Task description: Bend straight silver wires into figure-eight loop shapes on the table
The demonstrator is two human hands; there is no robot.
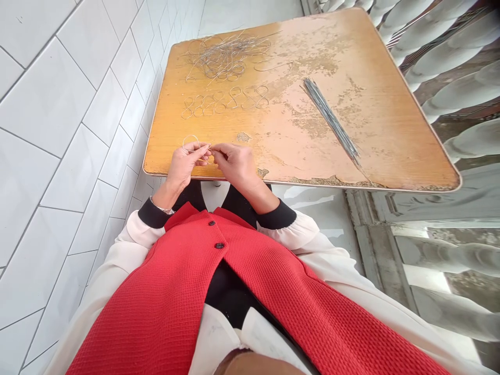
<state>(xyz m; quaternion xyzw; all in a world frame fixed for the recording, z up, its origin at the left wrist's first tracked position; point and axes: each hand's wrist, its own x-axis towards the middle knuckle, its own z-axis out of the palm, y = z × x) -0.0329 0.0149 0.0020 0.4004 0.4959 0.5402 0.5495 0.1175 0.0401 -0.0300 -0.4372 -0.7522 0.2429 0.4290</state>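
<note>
Red vest point(164, 281), nearest the viewer, below both grips. L hand point(183, 165) & R hand point(239, 162): fingertips pinched closed, nearly meeting, on one thin wire point(190, 136) over the near edge of the tabletop point(281, 138); one loop shows above L grip, rest hidden by fingers. Just beyond grips: row of figure-8 wires point(233, 97), apparently finished. Farther beyond: tangled wire heap point(230, 54); whether finished, can't tell. Well R of grips: straight wire bundle point(332, 123), evidently unbent. Est. progress: several shaped, one part-formed, many left.
</note>
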